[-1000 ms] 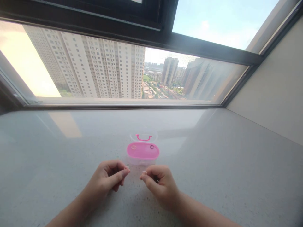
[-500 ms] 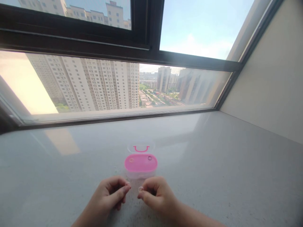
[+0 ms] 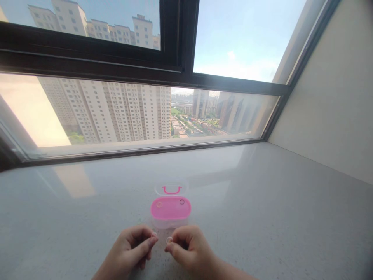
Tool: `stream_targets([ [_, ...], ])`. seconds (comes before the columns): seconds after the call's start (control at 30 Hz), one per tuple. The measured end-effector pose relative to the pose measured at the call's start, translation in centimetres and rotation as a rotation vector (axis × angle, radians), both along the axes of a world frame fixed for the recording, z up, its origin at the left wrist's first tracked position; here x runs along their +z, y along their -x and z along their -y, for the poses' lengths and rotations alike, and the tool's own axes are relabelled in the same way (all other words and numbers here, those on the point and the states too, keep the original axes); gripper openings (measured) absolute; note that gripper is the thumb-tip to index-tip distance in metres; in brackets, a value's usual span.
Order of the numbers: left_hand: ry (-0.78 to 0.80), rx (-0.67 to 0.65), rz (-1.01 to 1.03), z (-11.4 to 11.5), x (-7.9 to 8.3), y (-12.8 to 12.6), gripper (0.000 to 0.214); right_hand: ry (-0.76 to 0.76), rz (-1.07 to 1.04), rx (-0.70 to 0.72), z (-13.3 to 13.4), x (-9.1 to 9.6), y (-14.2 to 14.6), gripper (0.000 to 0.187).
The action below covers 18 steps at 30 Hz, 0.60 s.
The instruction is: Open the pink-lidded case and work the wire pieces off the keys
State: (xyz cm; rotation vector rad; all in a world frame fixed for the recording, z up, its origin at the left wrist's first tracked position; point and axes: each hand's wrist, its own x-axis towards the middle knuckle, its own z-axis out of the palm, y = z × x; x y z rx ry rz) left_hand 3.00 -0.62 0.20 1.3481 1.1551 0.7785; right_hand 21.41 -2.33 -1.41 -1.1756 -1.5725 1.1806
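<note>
A big window (image 3: 87, 64) stands behind a wide stone ledge (image 3: 262, 194). A small clear box (image 3: 170, 208) with a pink top is set on the ledge, at 12 o'clock from the hands. Two tiny rings (image 3: 182, 201) are laid on top. Another ring (image 3: 169, 240) is pinched by the right hand's (image 3: 189, 249) fingers, and one more ring (image 3: 154, 234) by the left hand's (image 3: 128, 249).

Plastic case (image 3: 170, 217) (pink lid (image 3: 170, 208)) — blocks the way forward

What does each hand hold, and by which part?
The left hand pinches a small clear ring, the right hand another, each by its edge between thumb and forefinger.
</note>
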Motion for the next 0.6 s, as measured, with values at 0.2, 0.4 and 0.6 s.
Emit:
stream_targets([
  [0.2, 0.014, 0.011, 0.009, -0.07, -0.17, -0.08, 0.041, -0.011, 0.021, -0.002, -0.17, -0.36, 0.0, 0.031],
  [0.4, 0.026, 0.009, 0.039, -0.09, -0.2, -0.05, 0.038, -0.045, 0.048, 0.023, -0.37, -0.76, -0.14, 0.032],
  [0.6, 0.037, 0.05, 0.034, -0.04, 0.19, -0.12, 0.038, -0.025, 0.036, 0.016, -0.21, -0.51, -0.18, 0.036],
])
